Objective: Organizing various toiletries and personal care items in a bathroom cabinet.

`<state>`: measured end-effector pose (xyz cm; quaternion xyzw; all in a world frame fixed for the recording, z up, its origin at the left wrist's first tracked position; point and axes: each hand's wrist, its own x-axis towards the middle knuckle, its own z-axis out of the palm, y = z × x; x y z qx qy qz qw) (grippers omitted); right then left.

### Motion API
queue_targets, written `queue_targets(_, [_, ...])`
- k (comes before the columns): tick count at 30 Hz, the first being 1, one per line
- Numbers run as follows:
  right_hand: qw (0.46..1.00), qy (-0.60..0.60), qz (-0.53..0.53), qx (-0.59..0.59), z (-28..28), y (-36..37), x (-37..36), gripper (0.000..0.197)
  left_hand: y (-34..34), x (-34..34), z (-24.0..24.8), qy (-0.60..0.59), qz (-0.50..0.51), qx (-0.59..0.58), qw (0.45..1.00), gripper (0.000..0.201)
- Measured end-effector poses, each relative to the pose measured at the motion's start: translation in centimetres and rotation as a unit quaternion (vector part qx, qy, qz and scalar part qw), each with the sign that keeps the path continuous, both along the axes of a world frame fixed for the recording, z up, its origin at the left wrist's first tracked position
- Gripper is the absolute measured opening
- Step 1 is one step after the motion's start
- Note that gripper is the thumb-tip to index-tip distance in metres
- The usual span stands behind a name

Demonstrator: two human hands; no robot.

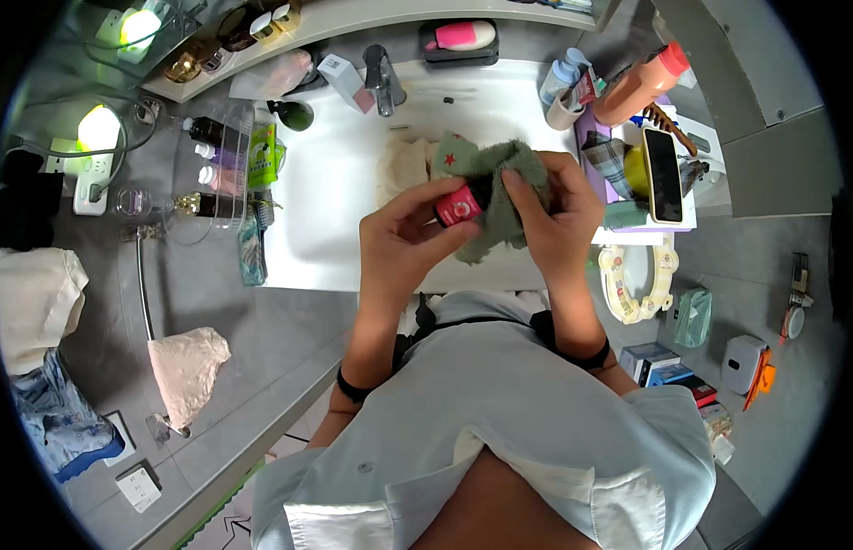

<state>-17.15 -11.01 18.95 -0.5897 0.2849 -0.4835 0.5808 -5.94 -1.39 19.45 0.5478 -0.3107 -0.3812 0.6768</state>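
Over the white washbasin (307,215), my left hand (396,236) grips a small dark bottle (458,207) with a pink-red label between thumb and fingers. My right hand (570,213) is closed around a grey-green fuzzy cloth (500,229), its thumb pressing the fabric against the bottle's far end. That end of the bottle is covered by the cloth. A lighter green part with a red star (450,159) shows just behind the bottle. Beyond my left fingers, a beige cloth (406,167) lies in the basin.
A grey faucet (382,82) stands at the basin's back. Left of it are a white box (346,82) and a wire rack (232,165) with several bottles. On the right sit a cup (564,112), an orange bottle (639,84) and a phone (663,174). A shelf overhangs the back.
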Motion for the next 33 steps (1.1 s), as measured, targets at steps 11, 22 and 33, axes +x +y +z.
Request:
queue_targets(11, [0.999, 0.018, 0.030, -0.036, -0.2, 0.8, 1.4, 0.015, 1.7, 1.3, -0.5, 0.015, 0.024, 0.009, 1.000, 0.039])
queue_targets(22, [0.962, 0.158, 0.028, -0.219, -1.3, 0.7, 0.6, 0.026, 0.6, 2.6, -6.1, 0.395, -0.094, -0.079, 0.910, 0.041])
queue_targets(33, [0.905, 0.336, 0.034, -0.258, -1.0, 0.2, -4.8, 0.030, -2.4, 0.3, -7.9, 0.441, -0.267, 0.026, 0.856, 0.054])
